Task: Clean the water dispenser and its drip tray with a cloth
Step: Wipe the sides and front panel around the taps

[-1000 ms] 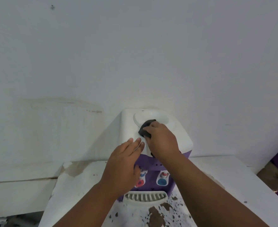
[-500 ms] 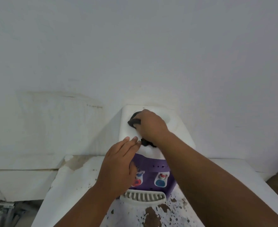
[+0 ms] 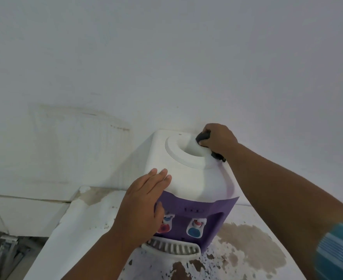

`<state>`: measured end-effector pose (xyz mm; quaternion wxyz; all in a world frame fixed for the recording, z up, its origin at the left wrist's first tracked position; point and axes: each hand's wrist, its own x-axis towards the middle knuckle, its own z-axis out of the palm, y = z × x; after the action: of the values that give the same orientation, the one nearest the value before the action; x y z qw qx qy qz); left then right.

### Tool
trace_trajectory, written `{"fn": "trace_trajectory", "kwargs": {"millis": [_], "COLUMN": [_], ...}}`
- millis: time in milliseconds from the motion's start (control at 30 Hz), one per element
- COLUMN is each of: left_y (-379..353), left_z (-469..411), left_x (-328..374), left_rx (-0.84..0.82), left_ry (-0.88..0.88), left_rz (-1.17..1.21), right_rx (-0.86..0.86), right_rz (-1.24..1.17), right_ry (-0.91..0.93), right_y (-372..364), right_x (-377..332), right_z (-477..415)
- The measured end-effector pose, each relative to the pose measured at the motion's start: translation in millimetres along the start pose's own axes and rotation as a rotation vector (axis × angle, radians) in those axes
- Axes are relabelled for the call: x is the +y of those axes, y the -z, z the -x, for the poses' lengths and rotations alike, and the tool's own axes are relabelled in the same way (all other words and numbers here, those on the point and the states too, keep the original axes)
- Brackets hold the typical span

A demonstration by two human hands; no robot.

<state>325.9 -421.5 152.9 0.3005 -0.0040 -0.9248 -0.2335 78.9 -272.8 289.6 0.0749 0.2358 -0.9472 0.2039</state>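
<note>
A small water dispenser (image 3: 195, 180) with a white top and a purple front stands on a white counter against the wall. Its white slatted drip tray (image 3: 172, 248) juts out at the bottom front. My right hand (image 3: 220, 139) grips a dark cloth (image 3: 202, 136) at the far right rim of the round bottle well on top. A tail of the cloth hangs out under my wrist. My left hand (image 3: 140, 207) rests flat, fingers straight, on the dispenser's front left corner, covering part of the red tap.
The counter (image 3: 79, 229) has peeling paint and brown patches in front of and to the right of the dispenser. A white wall (image 3: 166, 67) rises close behind it. To the left the counter drops off toward a lower tiled ledge and floor.
My right hand has carried the cloth from the left front of the bottle well to its far right rim. My left hand stays on the front corner. The camera has moved closer.
</note>
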Motion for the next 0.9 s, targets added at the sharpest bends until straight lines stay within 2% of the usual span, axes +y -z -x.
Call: {"fn": "trace_trajectory", "kwargs": {"millis": [167, 233, 467, 633, 733, 900], "left_y": [-2, -2, -2, 0, 0, 1], "left_z": [0, 1, 5, 0, -1, 0], "left_x": [4, 6, 8, 4, 3, 2], "left_rx": [0.006, 0.013, 0.028, 0.026, 0.03, 0.031], "left_ry": [0.026, 0.034, 0.034, 0.03, 0.028, 0.013], "left_rz": [0.0, -0.001, 0.004, 0.013, 0.011, 0.035], "right_rx": [-0.084, -0.089, -0.081, -0.082, -0.102, -0.096], "right_rz": [0.216, 0.24, 0.097, 0.205, 0.261, 0.097], "right_ry": [0.272, 0.316, 0.178, 0.362, 0.385, 0.157], "right_y": [-11, -12, -4, -14, -14, -8], "right_x": [-23, -23, -1, -23, -24, -7], "right_z": [-26, -27, -24, -32, -35, -35]}}
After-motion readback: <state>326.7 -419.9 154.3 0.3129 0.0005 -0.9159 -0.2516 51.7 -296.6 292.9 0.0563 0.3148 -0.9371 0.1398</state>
